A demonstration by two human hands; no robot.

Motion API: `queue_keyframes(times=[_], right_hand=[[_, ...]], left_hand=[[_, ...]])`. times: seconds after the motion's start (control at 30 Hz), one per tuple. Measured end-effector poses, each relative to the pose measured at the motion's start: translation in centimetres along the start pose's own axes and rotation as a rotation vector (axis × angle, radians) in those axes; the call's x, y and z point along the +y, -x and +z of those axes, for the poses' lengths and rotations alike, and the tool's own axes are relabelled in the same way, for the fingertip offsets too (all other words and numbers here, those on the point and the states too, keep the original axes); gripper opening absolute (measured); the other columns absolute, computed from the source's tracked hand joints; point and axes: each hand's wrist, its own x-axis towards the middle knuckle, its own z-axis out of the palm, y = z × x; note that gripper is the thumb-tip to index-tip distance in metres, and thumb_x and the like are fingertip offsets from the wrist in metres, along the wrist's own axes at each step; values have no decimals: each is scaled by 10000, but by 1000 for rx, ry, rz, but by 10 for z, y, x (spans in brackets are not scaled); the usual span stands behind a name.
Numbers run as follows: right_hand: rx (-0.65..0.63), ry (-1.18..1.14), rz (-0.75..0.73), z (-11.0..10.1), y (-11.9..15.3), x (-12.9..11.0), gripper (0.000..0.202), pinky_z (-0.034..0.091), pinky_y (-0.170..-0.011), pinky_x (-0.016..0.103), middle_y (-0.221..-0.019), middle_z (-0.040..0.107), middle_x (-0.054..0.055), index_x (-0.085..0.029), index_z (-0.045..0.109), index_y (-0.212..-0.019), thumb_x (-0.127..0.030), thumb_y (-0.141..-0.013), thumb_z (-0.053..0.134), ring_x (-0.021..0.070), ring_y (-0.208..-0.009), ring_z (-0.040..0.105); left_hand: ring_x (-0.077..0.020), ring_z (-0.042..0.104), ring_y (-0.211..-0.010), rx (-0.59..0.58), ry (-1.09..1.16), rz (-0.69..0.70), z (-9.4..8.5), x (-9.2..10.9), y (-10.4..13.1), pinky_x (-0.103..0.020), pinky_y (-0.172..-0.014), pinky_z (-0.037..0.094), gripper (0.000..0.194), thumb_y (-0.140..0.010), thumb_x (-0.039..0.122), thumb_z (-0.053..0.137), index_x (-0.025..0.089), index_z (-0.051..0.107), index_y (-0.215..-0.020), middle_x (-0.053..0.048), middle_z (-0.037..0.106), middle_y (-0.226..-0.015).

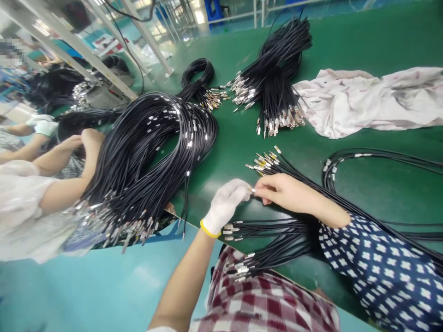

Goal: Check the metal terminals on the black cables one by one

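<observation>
Gloved left hand (226, 205) and bare right hand (281, 191) pinch one tiny metal tip (253, 189), fingers tight. The cable (311, 186) looks light and floppy; grip at the stiff tip.

A crumpled white cloth (367, 99) is shown at upper right of the green bench (363, 41); a large cable coil (148, 152) is seen left of centre, with a co-worker's arm (65, 173) beside it.
</observation>
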Motion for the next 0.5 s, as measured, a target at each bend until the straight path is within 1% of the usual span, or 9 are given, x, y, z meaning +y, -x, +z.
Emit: queue_keyframes(times=[0.07,0.13,0.2,0.27,0.33,0.43,0.5], right_hand=[[9,-21,4,4,2,0,237,410,-592,234,-708,739,-1,-193,676,-804,-333,-950,553,143,-617,622],[58,0,4,9,3,-1,240,407,-588,235,-693,727,-2,-196,675,-789,-336,-947,560,142,-608,611],[126,34,-13,14,5,-2,231,414,-603,241,-707,728,0,-202,681,-793,-333,-946,567,142,-612,609],[149,19,-25,18,6,0,225,433,-626,246,-736,741,8,-204,684,-803,-332,-948,567,145,-629,626],[115,-72,-20,22,5,4,230,452,-640,246,-750,753,15,-201,677,-803,-344,-948,570,149,-652,654],[30,-253,-12,27,2,12,256,469,-631,237,-733,752,20,-185,669,-810,-391,-940,588,149,-658,670],[23,-319,-28,29,1,15,279,465,-629,231,-725,742,18,-178,664,-815,-422,-935,605,140,-649,652]], left_hand=[[-132,573,-707,14,-6,-28,3,2,3,-242,-721,465,225,-878,273,494,185,628,-720,9,617,-698],[-127,563,-673,36,47,-46,6,1,4,-241,-693,468,257,-868,265,490,181,598,-651,1,615,-670],[-124,570,-647,52,138,-72,8,0,5,-239,-667,478,263,-868,264,488,173,614,-656,-8,637,-662],[-121,578,-629,63,202,-90,9,-1,6,-235,-646,483,272,-872,264,492,166,632,-659,-14,653,-657],[-115,578,-609,56,213,-115,8,-2,7,-228,-619,476,294,-872,262,499,164,624,-625,-12,650,-638],[-104,551,-551,51,189,-186,7,-1,8,-221,-564,445,311,-864,264,508,167,594,-582,4,617,-577],[-98,530,-521,53,185,-218,6,-1,8,-221,-540,427,312,-858,269,512,170,580,-571,10,603,-555]])
